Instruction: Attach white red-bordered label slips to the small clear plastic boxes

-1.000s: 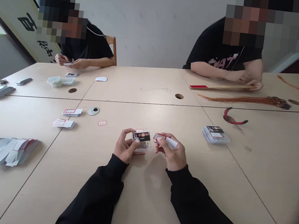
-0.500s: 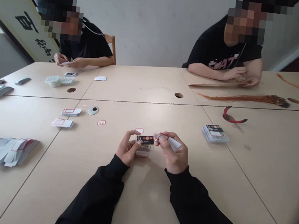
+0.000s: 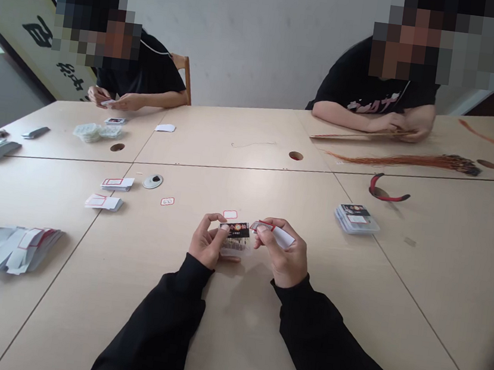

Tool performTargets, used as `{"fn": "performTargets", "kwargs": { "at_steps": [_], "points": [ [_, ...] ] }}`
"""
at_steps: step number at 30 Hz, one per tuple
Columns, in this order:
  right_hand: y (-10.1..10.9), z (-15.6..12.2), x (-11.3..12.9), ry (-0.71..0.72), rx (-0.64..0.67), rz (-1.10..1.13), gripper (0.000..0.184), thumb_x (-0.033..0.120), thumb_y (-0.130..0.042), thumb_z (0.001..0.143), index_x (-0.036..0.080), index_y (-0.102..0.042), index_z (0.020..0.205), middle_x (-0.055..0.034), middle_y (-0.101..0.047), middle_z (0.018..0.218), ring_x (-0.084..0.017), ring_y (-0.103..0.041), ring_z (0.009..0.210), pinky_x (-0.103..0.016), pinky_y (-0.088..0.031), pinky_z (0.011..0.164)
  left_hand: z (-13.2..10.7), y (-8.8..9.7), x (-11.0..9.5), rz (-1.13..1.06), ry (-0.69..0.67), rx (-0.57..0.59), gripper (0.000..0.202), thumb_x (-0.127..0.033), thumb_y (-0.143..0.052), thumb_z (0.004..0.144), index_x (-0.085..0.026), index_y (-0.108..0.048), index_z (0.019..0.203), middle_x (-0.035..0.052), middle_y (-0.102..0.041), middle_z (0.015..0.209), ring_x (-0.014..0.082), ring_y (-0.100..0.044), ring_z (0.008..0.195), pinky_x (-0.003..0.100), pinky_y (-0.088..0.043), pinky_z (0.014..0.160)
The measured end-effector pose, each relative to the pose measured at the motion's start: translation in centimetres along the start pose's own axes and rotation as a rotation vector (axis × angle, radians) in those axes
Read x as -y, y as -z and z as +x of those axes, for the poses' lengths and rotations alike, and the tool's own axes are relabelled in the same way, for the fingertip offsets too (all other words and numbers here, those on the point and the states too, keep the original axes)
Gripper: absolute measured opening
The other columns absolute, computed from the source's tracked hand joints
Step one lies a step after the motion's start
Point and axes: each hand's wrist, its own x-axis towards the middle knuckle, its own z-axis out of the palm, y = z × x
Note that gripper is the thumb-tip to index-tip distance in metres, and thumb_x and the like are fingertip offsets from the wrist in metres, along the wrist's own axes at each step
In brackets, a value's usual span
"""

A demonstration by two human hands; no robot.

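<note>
Left grip (image 3: 206,246) holds a clear box (image 3: 236,245) well short of the far edge of the counter (image 3: 234,339), black label (image 3: 239,230) already on, while the right grip (image 3: 286,260) pinches a red-bordered strip (image 3: 284,238) just beside it, seemingly yet to be applied

Large dark brush characters stand on the wall sign (image 3: 28,23) at upper left — 百 is readable, the one below looks like 纳, and the part above resembles 川. Pink letters on the black shirt (image 3: 371,104) at upper right seem to end in AT, the rest blurred. The black label (image 3: 238,231) on the box (image 3: 236,245) in the left hand (image 3: 207,242) carries bright characters, one apparently 小 — the others too small. The red-bordered sticker (image 3: 167,201) bears handwriting, possibly 60. Print on the stacked boxes (image 3: 357,224) is illegible.
</note>
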Motion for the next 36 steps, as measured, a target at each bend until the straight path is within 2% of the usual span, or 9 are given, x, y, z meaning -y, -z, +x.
{"fn": "performTargets", "kwargs": {
  "at_steps": [5,10,16,20,26,36],
  "points": [
    [0.0,0.0,0.0,-0.002,0.01,-0.033,0.019,0.037,-0.067,0.075,0.018,-0.061,0.078,0.0025,-0.056,0.056,-0.012,-0.051,0.049,-0.028,-0.045,0.051,0.2,0.2,0.0,-0.069,0.055,0.017,0.047,-0.052,-0.068,0.07,-0.023,-0.043,0.098,-0.0019,-0.063,0.074,0.015,-0.063,0.053,0.033,-0.057,0.044],
    [0.0,-0.1,-0.1,-0.02,0.022,-0.073,0.022,0.038,-0.067,0.074,0.018,-0.062,0.078,0.0006,-0.059,0.061,-0.011,-0.05,0.05,-0.026,-0.046,0.05,0.5,0.6,0.4,-0.118,0.013,0.063,0.051,-0.035,-0.075,0.066,-0.022,-0.043,0.105,0.0035,-0.067,0.086,0.0183,-0.066,0.07,0.034,-0.059,0.056],
    [-0.3,-0.4,0.1,-0.041,0.054,-0.197,0.021,0.038,-0.065,0.074,0.018,-0.062,0.08,-0.0007,-0.063,0.065,-0.01,-0.05,0.048,-0.023,-0.045,0.046,0.7,1.0,0.1,-0.197,0.089,0.139,0.041,-0.023,-0.06,0.07,-0.023,-0.043,0.107,0.0015,-0.067,0.086,0.0188,-0.067,0.077,0.037,-0.058,0.065],
    [-0.6,-1.0,-0.2,-0.005,0.051,-0.327,0.019,0.035,-0.064,0.073,0.019,-0.065,0.082,-0.0011,-0.066,0.068,-0.013,-0.057,0.053,-0.023,-0.048,0.05,0.5,0.9,-0.1,-0.201,0.077,0.161,0.042,-0.021,-0.056,0.069,-0.023,-0.043,0.108,0.0022,-0.068,0.088,0.0171,-0.065,0.077,0.037,-0.056,0.068],
    [-0.8,-1.3,-1.1,0.115,0.057,-0.522,0.015,0.032,-0.06,0.076,0.021,-0.067,0.082,-0.0004,-0.068,0.07,-0.013,-0.058,0.053,-0.024,-0.049,0.054,0.3,0.6,0.1,-0.201,0.064,0.198,0.045,-0.02,-0.056,0.067,-0.023,-0.043,0.11,0.0021,-0.07,0.087,0.0164,-0.065,0.074,0.032,-0.054,0.067],
    [-1.0,-1.3,-1.3,0.131,0.053,-0.558,0.013,0.032,-0.063,0.074,0.022,-0.066,0.082,-0.0003,-0.07,0.07,-0.014,-0.061,0.054,-0.025,-0.051,0.055,0.8,0.9,0.6,-0.173,0.065,0.228,0.044,-0.024,-0.058,0.067,-0.024,-0.045,0.109,0.0007,-0.069,0.083,0.0171,-0.066,0.069,0.031,-0.052,0.063]
  ]
}}
